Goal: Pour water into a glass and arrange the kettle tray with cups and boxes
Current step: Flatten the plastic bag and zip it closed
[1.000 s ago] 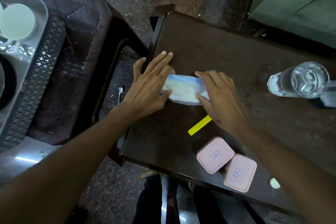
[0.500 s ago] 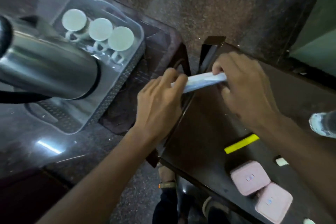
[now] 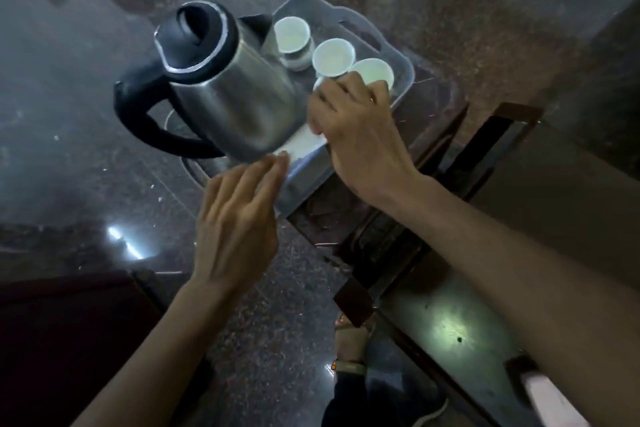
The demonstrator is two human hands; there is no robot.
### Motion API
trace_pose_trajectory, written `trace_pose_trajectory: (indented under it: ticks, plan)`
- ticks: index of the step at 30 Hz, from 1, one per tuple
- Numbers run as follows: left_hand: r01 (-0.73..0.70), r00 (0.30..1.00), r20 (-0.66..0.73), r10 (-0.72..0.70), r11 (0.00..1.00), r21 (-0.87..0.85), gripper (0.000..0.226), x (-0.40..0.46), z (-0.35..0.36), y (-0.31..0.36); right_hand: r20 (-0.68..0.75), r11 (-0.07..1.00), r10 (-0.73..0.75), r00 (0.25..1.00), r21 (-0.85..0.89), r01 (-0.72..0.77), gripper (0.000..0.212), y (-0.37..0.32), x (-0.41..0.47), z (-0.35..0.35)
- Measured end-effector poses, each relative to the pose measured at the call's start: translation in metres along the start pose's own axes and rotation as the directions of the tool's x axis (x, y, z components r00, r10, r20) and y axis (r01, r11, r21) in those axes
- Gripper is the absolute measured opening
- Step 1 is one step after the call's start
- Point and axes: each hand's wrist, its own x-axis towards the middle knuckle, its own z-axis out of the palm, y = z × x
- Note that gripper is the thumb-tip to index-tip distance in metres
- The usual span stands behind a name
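A steel kettle (image 3: pixel 235 94) with a black lid and handle stands in the grey plastic tray (image 3: pixel 403 78). Three white cups (image 3: pixel 332 54) sit upside down along the tray's far side. A flat white packet (image 3: pixel 304 146) lies in the tray's near corner, beside the kettle's base. My right hand (image 3: pixel 356 135) reaches over the tray rim and grips the packet's far end, its knuckles close to the nearest cup. My left hand (image 3: pixel 239 218) is flat with fingers extended, the fingertips at the packet's near edge.
The tray rests on a dark brown stool (image 3: pixel 332 208). The dark table (image 3: pixel 540 253) runs along the right, with a pink box (image 3: pixel 550 399) at its lower right edge. Speckled stone floor surrounds both. My sandalled foot (image 3: pixel 349 340) stands below.
Both hands carried the white packet left from the table to the tray and set it beside the kettle. My left hand has loosened from it. The view swung left.
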Motion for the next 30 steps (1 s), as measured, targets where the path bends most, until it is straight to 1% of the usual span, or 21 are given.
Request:
trace_pose_trajectory:
  ticks: [2,4,7,9,11,12,14,15,17,20,22,24,26,29,30]
  plan:
    - [-0.006,0.994,0.105,0.01,0.999,-0.039,0.065,-0.002,0.009,-0.007,0.024,1.0,-0.015,1.0,0.025,0.015,0.035,-0.001,0.005,0.009]
    - [-0.007,0.986,0.166,0.02,0.997,-0.083,0.077,0.001,0.017,-0.014,0.04,0.994,0.012,0.999,0.112,-0.016,0.036,-0.001,0.007,0.014]
    - [-0.013,0.967,0.25,0.042,0.993,-0.114,0.083,0.011,0.023,-0.025,0.089,0.971,0.037,0.995,0.234,-0.057,0.036,0.002,0.01,0.019]
    - [-0.046,0.946,0.314,0.08,0.992,-0.114,0.082,0.015,0.024,-0.03,0.131,0.96,0.022,0.991,0.273,-0.057,0.035,0.004,0.008,0.019]
    - [-0.077,0.926,0.363,0.106,0.993,-0.093,0.067,0.015,0.021,-0.034,0.158,0.956,0.02,0.987,0.285,-0.065,0.032,0.008,0.001,0.018]
    - [-0.081,0.919,0.38,0.108,0.993,-0.087,0.06,0.015,0.018,-0.036,0.172,0.958,0.016,0.985,0.28,-0.064,0.031,0.01,-0.002,0.017]
    - [-0.069,0.905,0.413,0.103,0.993,-0.095,0.065,0.014,0.009,-0.037,0.213,0.972,-0.021,0.977,0.232,-0.03,0.029,0.014,-0.008,0.014]
    - [-0.069,0.908,0.405,0.109,0.991,-0.113,0.067,0.013,0.004,-0.038,0.244,0.983,-0.055,0.968,0.185,0.01,0.028,0.015,-0.01,0.013]
    - [-0.068,0.928,0.351,0.129,0.981,-0.182,0.062,0.01,-0.003,-0.036,0.297,0.99,-0.114,0.948,0.11,0.084,0.03,0.017,-0.012,0.011]
    - [-0.059,0.943,0.304,0.136,0.966,-0.251,0.046,0.005,-0.007,-0.033,0.325,0.992,-0.112,0.939,0.088,0.087,0.036,0.018,-0.015,0.009]
    - [-0.024,0.933,0.338,0.123,0.959,-0.283,0.045,0.003,-0.004,-0.031,0.35,0.995,-0.083,0.933,0.077,0.06,0.039,0.018,-0.012,0.009]
    - [0.036,0.912,0.398,0.101,0.946,-0.323,0.052,0.007,0.001,-0.031,0.38,0.997,-0.061,0.923,0.075,0.035,0.044,0.015,-0.008,0.008]
    - [0.058,0.894,0.435,0.105,0.937,-0.344,0.053,0.012,0.005,-0.03,0.407,0.997,-0.048,0.912,0.072,0.021,0.047,0.009,-0.006,0.008]
    - [0.079,0.87,0.483,0.097,0.94,-0.331,0.051,0.017,0.008,-0.031,0.42,0.999,-0.044,0.906,0.01,0.043,0.041,0.004,-0.006,0.01]
    - [0.096,0.863,0.496,0.098,0.931,-0.352,0.052,0.019,0.009,-0.032,0.444,0.999,-0.043,0.895,-0.006,0.051,0.045,0.003,-0.005,0.009]
